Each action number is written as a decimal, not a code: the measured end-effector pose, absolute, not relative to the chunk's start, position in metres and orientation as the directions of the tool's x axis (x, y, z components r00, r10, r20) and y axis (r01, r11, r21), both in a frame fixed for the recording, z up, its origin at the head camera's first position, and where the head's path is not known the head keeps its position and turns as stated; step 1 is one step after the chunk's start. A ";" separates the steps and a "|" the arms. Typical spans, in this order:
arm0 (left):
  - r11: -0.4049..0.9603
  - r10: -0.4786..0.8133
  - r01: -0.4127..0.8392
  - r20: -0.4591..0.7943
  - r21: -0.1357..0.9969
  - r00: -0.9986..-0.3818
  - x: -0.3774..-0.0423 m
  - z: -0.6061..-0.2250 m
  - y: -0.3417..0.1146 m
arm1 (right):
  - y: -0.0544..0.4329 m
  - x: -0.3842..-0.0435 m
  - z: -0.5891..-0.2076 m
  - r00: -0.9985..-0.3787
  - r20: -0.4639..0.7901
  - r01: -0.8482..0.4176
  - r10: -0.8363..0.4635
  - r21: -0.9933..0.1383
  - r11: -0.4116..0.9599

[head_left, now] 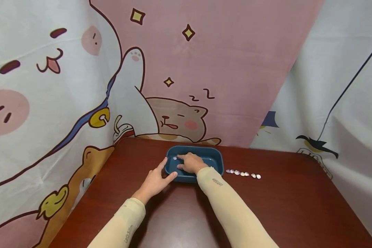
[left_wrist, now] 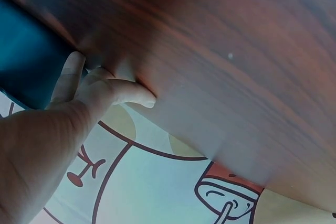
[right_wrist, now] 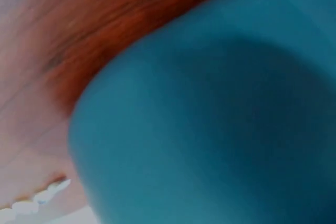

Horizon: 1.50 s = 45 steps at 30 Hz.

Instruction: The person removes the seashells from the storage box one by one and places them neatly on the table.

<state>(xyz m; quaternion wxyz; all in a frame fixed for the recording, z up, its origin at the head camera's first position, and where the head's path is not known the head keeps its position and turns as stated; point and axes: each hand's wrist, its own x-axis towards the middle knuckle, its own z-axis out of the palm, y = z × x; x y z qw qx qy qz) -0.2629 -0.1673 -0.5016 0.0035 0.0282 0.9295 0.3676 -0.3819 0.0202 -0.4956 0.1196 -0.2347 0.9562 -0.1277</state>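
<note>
A dark teal rectangular plastic bin point(head_left: 181, 178) stands on the table. My left hand point(head_left: 156, 179) is at its left end, thumb near the front corner and fingers spread along the side. In the left wrist view, the left hand's point(left_wrist: 73, 100) fingers lie beside the bin wall point(left_wrist: 31, 56). My right hand point(head_left: 192, 163) reaches down inside the bin, its index finger extended to a small whitish shell-like piece point(head_left: 175, 158), with the thumb apart from that finger. The right wrist view shows mostly the blurred bin point(right_wrist: 136, 129), with the right hand out of sight.
To the right of the bin, several small whitish pieces point(head_left: 237, 172) lie in a row on the reddish-brown wooden table point(head_left: 285, 206). A cartoon-printed cloth point(head_left: 235, 69) hangs behind the table and along both sides.
</note>
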 end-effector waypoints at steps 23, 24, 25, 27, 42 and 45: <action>0.745 0.056 0.061 0.029 0.665 -0.998 -0.263 -0.504 -0.165 | 0.066 -0.372 -0.503 -0.836 0.072 -0.517 -0.545 -0.438 0.735; 0.745 0.055 0.061 0.030 0.664 -0.998 -0.263 -0.504 -0.165 | 0.066 -0.373 -0.503 -0.835 0.070 -0.517 -0.545 -0.438 0.736; 0.744 0.054 0.059 0.029 0.665 -0.998 -0.263 -0.504 -0.165 | 0.066 -0.373 -0.503 -0.835 0.062 -0.515 -0.546 -0.437 0.738; 0.747 0.052 0.058 0.028 0.662 -0.998 -0.264 -0.503 -0.165 | 0.067 -0.373 -0.503 -0.838 0.049 -0.506 -0.544 -0.443 0.740; 0.756 0.051 0.060 0.033 0.652 -0.998 -0.264 -0.503 -0.165 | 0.067 -0.370 -0.502 -0.853 0.018 -0.465 -0.521 -0.478 0.745; 0.754 0.051 0.061 0.035 0.655 -0.998 -0.264 -0.503 -0.165 | 0.066 -0.370 -0.501 -0.851 0.022 -0.473 -0.525 -0.463 0.749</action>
